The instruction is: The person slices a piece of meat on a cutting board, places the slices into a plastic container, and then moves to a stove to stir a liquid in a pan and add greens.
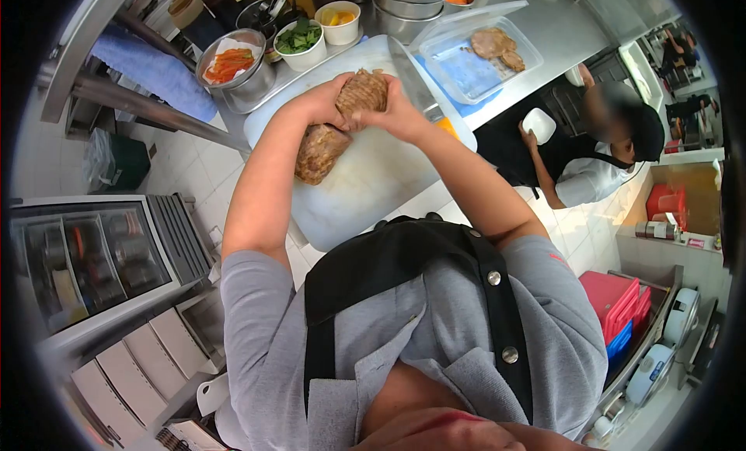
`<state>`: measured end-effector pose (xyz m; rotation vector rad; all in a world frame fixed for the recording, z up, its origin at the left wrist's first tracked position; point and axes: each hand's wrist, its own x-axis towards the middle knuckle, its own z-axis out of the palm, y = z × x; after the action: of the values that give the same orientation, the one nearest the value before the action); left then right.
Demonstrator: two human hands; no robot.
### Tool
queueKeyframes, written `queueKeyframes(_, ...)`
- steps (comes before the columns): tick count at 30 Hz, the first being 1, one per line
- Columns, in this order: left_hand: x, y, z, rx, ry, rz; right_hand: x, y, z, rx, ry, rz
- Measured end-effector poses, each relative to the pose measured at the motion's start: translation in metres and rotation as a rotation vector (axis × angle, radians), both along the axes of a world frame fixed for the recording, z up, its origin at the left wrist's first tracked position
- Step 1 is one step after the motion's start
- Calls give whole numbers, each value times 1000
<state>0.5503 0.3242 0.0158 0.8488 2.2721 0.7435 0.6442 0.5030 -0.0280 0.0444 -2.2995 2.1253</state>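
Observation:
Both my hands meet over a white cutting board (365,191) on the steel counter. My left hand (317,101) and my right hand (400,115) together grip a brown piece of cooked meat (362,92), lifted slightly off the board. A second, larger chunk of cooked meat (318,152) lies on the board just below my left wrist. A broad cleaver blade (412,76) rests on the board beyond my right hand.
A clear container (466,70) holds sliced meat at the back right. Bowls of carrot strips (231,66), greens (300,39) and yellow pieces (340,20) stand behind the board. Another person (606,160) at the right holds a white bowl (538,125). Red boxes (618,299) sit lower right.

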Motion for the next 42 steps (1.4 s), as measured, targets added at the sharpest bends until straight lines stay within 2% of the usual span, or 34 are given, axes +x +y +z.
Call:
queueKeyframes(3, -2, 2, 1, 34, -36, -11, 2, -2, -12, 391, 258, -60)
queueKeyframes(7, 3, 10, 15, 11, -15, -4, 8, 0, -5, 256, 220, -60)
queueKeyframes(10, 15, 29, 51, 4, 24, -29, 19, 19, 17, 214, 236, -61)
queueKeyframes(12, 21, 52, 71, 8, 92, -51, 25, 40, 38, 144, 231, -60)
queueKeyframes(15, 30, 101, 86, 96, 71, -26, 36, 89, 64, 233, 267, -95)
queueKeyframes(16, 34, 121, 90, 68, 151, -32, 37, 106, 67, 169, 245, -99)
queueKeyframes(19, 26, 181, 74, 72, 230, 3, 29, 165, 65, 218, 225, -119)
queueKeyframes(24, -6, 246, 21, 128, 202, 61, -8, 246, 46, 354, 141, -25)
queueKeyframes(29, -26, 277, -1, 41, 182, 140, -47, 277, 21, 437, 94, 77)
queueKeyframes(32, -35, 283, -16, 17, 174, 174, -64, 286, 2, 546, 59, 57)
queueKeyframes(34, -37, 286, -20, 50, 136, 207, -63, 281, 10, 721, -26, -32)
queueKeyframes(35, -36, 288, -23, 38, 202, 248, -62, 280, 14, 808, -67, -77)
queueKeyframes(37, -23, 293, -19, 10, 334, 326, -64, 285, 9, 771, -40, -66)
queueKeyframes(40, 12, 302, -7, -163, 592, 432, -64, 289, 6, 696, -30, -93)
queueKeyframes(42, 20, 308, -13, -206, 451, 503, -64, 289, 7, 673, -32, -126)
